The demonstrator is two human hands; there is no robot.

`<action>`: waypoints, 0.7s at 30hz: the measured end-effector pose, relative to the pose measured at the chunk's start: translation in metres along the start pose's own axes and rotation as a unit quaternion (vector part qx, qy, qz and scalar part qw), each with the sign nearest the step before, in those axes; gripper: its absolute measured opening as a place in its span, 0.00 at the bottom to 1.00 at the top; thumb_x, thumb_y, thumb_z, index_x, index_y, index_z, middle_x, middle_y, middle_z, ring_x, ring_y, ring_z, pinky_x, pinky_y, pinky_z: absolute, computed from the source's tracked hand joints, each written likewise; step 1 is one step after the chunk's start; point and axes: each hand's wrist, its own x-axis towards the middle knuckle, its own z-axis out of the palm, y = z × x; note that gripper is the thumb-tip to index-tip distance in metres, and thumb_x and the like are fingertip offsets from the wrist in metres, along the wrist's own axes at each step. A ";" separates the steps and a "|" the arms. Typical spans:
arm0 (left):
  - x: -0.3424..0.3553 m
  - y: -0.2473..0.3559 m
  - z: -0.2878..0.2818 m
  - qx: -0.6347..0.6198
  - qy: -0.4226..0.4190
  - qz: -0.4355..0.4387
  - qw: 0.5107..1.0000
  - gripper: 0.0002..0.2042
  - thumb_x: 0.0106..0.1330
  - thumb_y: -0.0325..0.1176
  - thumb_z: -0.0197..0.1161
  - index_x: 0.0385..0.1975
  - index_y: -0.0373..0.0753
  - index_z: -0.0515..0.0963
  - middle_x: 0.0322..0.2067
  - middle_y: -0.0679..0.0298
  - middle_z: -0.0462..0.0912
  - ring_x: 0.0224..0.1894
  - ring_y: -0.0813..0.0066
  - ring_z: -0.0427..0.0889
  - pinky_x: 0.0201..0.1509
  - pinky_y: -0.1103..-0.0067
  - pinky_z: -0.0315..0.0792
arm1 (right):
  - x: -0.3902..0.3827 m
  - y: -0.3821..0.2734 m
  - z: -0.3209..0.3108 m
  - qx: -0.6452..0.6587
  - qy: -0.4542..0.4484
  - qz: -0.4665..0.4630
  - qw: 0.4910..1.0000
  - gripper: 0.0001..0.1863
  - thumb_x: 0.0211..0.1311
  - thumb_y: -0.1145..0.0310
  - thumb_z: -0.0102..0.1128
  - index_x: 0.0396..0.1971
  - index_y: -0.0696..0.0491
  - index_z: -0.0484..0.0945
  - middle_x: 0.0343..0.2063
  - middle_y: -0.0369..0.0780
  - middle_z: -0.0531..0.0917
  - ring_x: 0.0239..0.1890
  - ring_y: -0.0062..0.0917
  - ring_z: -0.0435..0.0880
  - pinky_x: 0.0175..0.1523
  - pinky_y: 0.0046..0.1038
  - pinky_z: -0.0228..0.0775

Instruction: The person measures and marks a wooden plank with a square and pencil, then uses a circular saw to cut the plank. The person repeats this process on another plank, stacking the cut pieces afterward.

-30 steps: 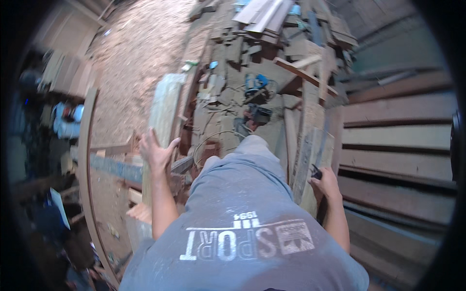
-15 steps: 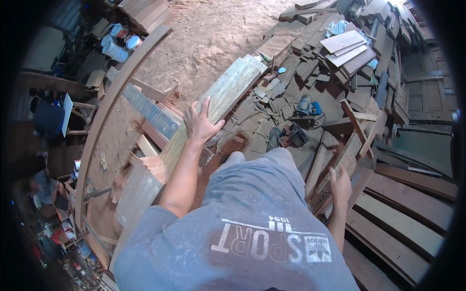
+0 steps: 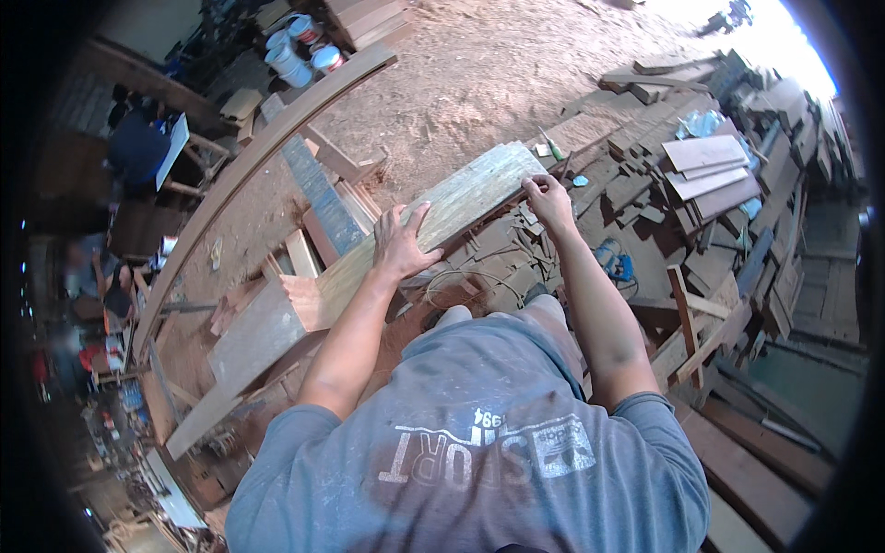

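A long pale wooden plank (image 3: 475, 194) lies slantwise in front of me, its far end up and to the right. My left hand (image 3: 400, 247) rests on it near the middle, fingers spread, the thumb toward the near edge. At the far right corner of the plank is my right hand (image 3: 550, 201), its thumb and fingers pinched together. Whatever the right fingertips hold, if anything, is too small to make out. The plank's near left end meets a greyish board (image 3: 258, 346).
A long beam (image 3: 249, 157) runs along the left. Buckets (image 3: 288, 64) stand beyond it. Offcuts and stacked boards (image 3: 705, 161) cover the ground on the right, with a blue power tool (image 3: 613, 260) among them. People are at the far left. Sawdust (image 3: 489, 74) covers the ground ahead.
My right hand has risen from low on the right to the plank's far corner, and its fingers have closed. The left hand stays on the plank. The whole view has shifted.
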 end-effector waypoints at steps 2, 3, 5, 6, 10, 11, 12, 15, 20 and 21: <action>0.000 0.000 0.001 0.005 0.000 -0.001 1.000 0.55 0.46 0.56 0.85 0.80 0.60 0.66 0.71 0.44 0.65 0.75 0.40 0.62 0.80 0.49 0.56 | 0.000 -0.003 0.000 0.027 -0.016 -0.011 0.999 0.23 0.74 0.55 0.72 0.56 0.59 0.84 0.38 0.40 0.89 0.32 0.20 0.86 0.38 0.26 0.81; 0.000 0.000 0.001 0.003 0.002 0.001 1.000 0.55 0.45 0.56 0.85 0.80 0.60 0.66 0.71 0.44 0.65 0.75 0.40 0.62 0.80 0.49 0.56 | -0.002 -0.004 -0.001 0.045 -0.024 -0.002 0.999 0.23 0.74 0.55 0.72 0.55 0.60 0.84 0.38 0.40 0.89 0.32 0.20 0.87 0.38 0.26 0.81; 0.001 0.001 0.002 0.004 0.006 0.004 1.000 0.56 0.45 0.56 0.85 0.80 0.60 0.66 0.70 0.44 0.66 0.75 0.40 0.62 0.80 0.49 0.56 | -0.006 -0.006 -0.004 0.094 -0.047 0.030 0.994 0.22 0.74 0.56 0.72 0.55 0.60 0.83 0.38 0.40 0.88 0.33 0.20 0.88 0.38 0.25 0.81; 0.001 0.001 0.002 0.007 0.007 0.005 1.000 0.56 0.44 0.56 0.85 0.80 0.60 0.66 0.70 0.44 0.66 0.75 0.41 0.63 0.80 0.49 0.56 | -0.007 -0.008 -0.004 0.103 -0.047 0.029 0.993 0.22 0.75 0.57 0.72 0.55 0.60 0.83 0.37 0.40 0.88 0.33 0.20 0.88 0.38 0.25 0.82; 0.002 0.000 0.001 -0.009 0.012 0.010 1.000 0.55 0.43 0.54 0.86 0.79 0.60 0.68 0.71 0.44 0.66 0.74 0.39 0.63 0.79 0.49 0.57 | -0.007 -0.009 -0.006 0.138 -0.057 0.033 0.988 0.20 0.76 0.60 0.72 0.54 0.59 0.82 0.35 0.38 0.86 0.32 0.19 0.87 0.38 0.24 0.82; 0.002 -0.001 0.001 -0.010 0.012 0.011 1.000 0.55 0.43 0.55 0.86 0.79 0.60 0.68 0.71 0.44 0.66 0.74 0.39 0.63 0.80 0.50 0.58 | -0.006 -0.008 -0.006 0.140 -0.058 0.045 0.987 0.19 0.76 0.60 0.71 0.54 0.59 0.82 0.34 0.37 0.86 0.32 0.19 0.87 0.38 0.24 0.82; 0.002 -0.001 0.001 -0.011 0.012 0.011 1.000 0.55 0.43 0.55 0.86 0.79 0.60 0.68 0.71 0.45 0.66 0.74 0.39 0.63 0.80 0.50 0.58 | -0.005 -0.007 -0.005 0.153 -0.066 0.038 0.985 0.19 0.76 0.60 0.71 0.54 0.59 0.82 0.34 0.37 0.86 0.32 0.19 0.87 0.38 0.24 0.82; 0.003 -0.002 0.002 -0.015 0.007 0.005 1.000 0.55 0.42 0.55 0.86 0.78 0.61 0.69 0.71 0.45 0.67 0.75 0.39 0.63 0.80 0.50 0.58 | -0.004 -0.005 -0.006 0.162 -0.067 0.044 0.983 0.19 0.76 0.60 0.71 0.54 0.59 0.82 0.32 0.37 0.86 0.33 0.18 0.87 0.39 0.24 0.83; 0.004 -0.001 0.003 -0.015 0.004 -0.004 1.000 0.55 0.41 0.55 0.86 0.78 0.60 0.70 0.71 0.46 0.67 0.75 0.41 0.63 0.81 0.51 0.58 | -0.007 -0.007 -0.006 0.186 -0.069 0.053 0.979 0.19 0.76 0.60 0.71 0.54 0.60 0.82 0.32 0.38 0.87 0.34 0.20 0.89 0.41 0.25 0.85; 0.004 -0.001 0.003 -0.018 0.002 -0.005 1.000 0.55 0.41 0.54 0.85 0.78 0.59 0.70 0.71 0.46 0.67 0.75 0.42 0.63 0.81 0.52 0.58 | -0.007 -0.007 -0.006 0.188 -0.067 0.059 0.978 0.20 0.76 0.60 0.71 0.55 0.60 0.82 0.33 0.38 0.87 0.34 0.20 0.89 0.41 0.25 0.86</action>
